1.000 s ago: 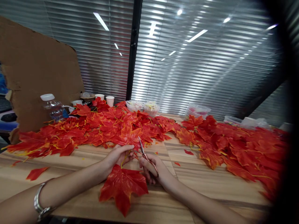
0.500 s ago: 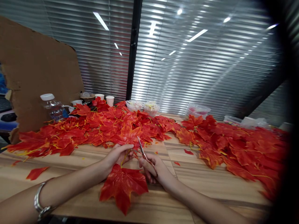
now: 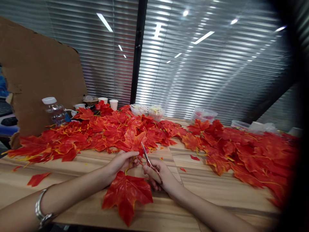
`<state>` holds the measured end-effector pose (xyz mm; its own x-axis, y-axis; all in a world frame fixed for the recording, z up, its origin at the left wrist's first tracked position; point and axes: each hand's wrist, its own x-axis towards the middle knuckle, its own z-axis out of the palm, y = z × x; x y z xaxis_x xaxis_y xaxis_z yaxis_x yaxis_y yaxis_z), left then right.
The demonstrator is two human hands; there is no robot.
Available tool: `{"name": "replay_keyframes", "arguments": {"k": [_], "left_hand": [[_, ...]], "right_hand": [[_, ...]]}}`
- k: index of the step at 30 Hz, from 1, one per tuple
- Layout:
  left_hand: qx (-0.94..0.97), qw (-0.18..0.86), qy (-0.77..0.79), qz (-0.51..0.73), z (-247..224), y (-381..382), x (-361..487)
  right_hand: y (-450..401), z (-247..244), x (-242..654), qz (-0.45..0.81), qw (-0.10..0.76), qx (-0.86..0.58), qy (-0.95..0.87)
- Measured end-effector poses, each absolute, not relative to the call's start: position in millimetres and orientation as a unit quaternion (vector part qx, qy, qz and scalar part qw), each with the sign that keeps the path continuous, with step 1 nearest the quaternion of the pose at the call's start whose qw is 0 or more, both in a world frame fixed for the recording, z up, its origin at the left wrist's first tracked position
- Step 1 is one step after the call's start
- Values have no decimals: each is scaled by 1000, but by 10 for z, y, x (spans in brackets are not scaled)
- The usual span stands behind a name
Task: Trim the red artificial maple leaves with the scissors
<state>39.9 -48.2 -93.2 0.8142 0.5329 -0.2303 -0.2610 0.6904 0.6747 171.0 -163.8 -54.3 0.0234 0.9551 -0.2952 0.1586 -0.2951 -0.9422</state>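
Observation:
My left hand (image 3: 123, 163) pinches the yellow stem of a red maple leaf (image 3: 127, 195), which hangs below the fingers over the table's near part. Thumb and fingers are closed on it. Wrapped round the handles of a pair of scissors (image 3: 147, 158) is my right hand (image 3: 158, 174), just right of the left one. The blades point up and away, close to the left fingertips. Behind them lies a large heap of red-orange leaves (image 3: 113, 129). Whether the blades touch anything is too small to tell.
Another leaf heap (image 3: 256, 154) covers the right of the wooden table (image 3: 217, 196). Cut scraps (image 3: 38, 179) lie about. At the back stand a plastic bottle (image 3: 54, 111), paper cups (image 3: 113, 104) and clear tubs (image 3: 204, 115). A cardboard sheet (image 3: 43, 74) rises at left.
The hanging leaf has shifted slightly down and left. The scissors and right hand have moved a little left, with the blades a bit nearer each other.

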Motion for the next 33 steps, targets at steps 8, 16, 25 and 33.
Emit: {"name": "replay_keyframes", "arguments": {"k": [8, 16, 25, 33], "left_hand": [[347, 889, 200, 223, -906, -513, 404], [352, 884, 200, 234, -887, -521, 416], [377, 878, 200, 218, -887, -543, 398], [374, 878, 195, 225, -869, -549, 399]], "right_hand": [[-1628, -542, 1707, 521, 372, -607, -471], [-1649, -573, 1712, 528, 381, -597, -469], [-1636, -570, 1711, 530, 383, -590, -474], [-1645, -559, 1704, 525, 381, -591, -479]]}}
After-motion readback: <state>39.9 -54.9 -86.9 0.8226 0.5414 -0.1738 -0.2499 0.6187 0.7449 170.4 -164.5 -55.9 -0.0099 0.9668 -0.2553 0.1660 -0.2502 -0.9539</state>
